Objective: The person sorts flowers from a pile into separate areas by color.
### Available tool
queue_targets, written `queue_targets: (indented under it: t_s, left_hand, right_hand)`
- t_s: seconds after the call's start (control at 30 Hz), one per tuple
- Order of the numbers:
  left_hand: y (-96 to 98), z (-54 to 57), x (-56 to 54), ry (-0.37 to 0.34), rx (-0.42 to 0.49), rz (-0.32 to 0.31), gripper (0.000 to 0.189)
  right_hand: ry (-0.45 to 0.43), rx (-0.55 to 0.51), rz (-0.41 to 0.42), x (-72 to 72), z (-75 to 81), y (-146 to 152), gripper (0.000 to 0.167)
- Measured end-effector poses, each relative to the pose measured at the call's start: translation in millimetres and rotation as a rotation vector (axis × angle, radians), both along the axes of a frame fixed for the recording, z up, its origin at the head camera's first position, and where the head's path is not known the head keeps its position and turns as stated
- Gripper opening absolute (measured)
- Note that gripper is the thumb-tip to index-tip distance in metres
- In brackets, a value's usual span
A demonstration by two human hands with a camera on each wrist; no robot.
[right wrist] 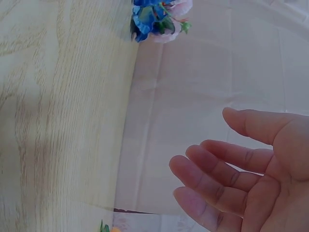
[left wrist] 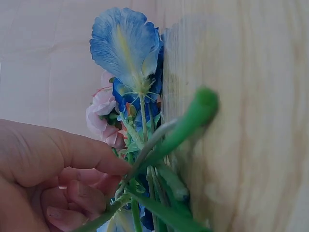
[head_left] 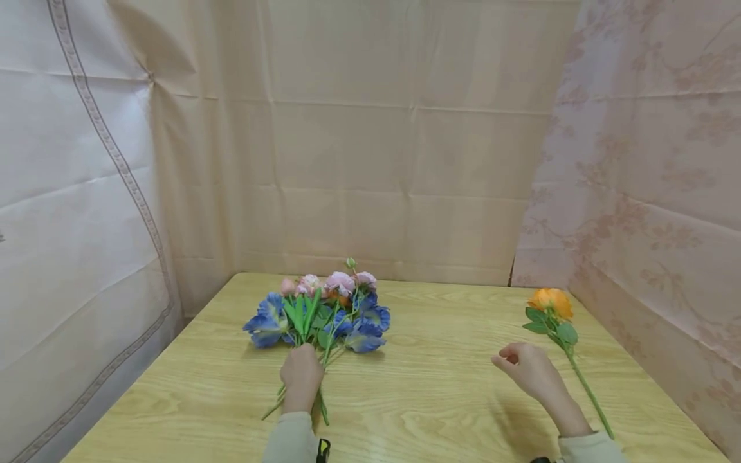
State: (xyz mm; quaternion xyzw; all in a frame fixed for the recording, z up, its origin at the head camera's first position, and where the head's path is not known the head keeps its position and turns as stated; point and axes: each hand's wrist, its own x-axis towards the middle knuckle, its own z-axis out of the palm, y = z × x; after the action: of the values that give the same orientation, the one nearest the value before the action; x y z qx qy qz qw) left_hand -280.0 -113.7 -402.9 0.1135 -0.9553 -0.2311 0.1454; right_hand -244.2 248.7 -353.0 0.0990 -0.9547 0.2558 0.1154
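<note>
On the left half of the table lies a bunch of artificial flowers (head_left: 341,321), with blue, pink and a little orange bloom among green leaves. My left hand (head_left: 302,372) grips its stems, which cross and stick out below the fist. In the left wrist view, thumb and fingers (left wrist: 104,157) curl at the green stems beside a blue flower (left wrist: 126,48). My right hand (head_left: 528,373) hovers above the table at the right, fingers loosely bent and holding nothing. Just right of it lies a single orange flower (head_left: 551,303) with a long green stem.
The light wooden table (head_left: 428,386) reaches back to a beige cloth (head_left: 370,161) hung behind it. A pale cloth (head_left: 75,225) hangs on the left and a floral one (head_left: 654,161) on the right, close to the table's edge.
</note>
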Motion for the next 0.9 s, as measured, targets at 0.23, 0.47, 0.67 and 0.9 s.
queue_targets:
  t_s: [0.23,0.47,0.67,0.9]
  left_hand:
    - [-4.1,-7.6,-2.6,0.027,0.041,-0.002,0.008]
    - [-6.2,-14.0,-7.2,0.041,0.086,0.013,0.019]
    - [-6.6,-15.0,-8.9,0.050,0.099,0.015,0.022]
    - [-5.0,-14.8,-12.1,0.021,0.096,0.024,0.015]
  right_hand:
    - [-0.013,-0.002,0.010,-0.4,-3.2,1,0.028]
    - [-0.028,0.001,0.005,0.4,-4.9,1,0.029]
    - [-0.041,0.006,-0.001,0.6,-5.4,1,0.028]
    - [-0.099,-0.032,-0.002,0.8,-9.4,2,0.032]
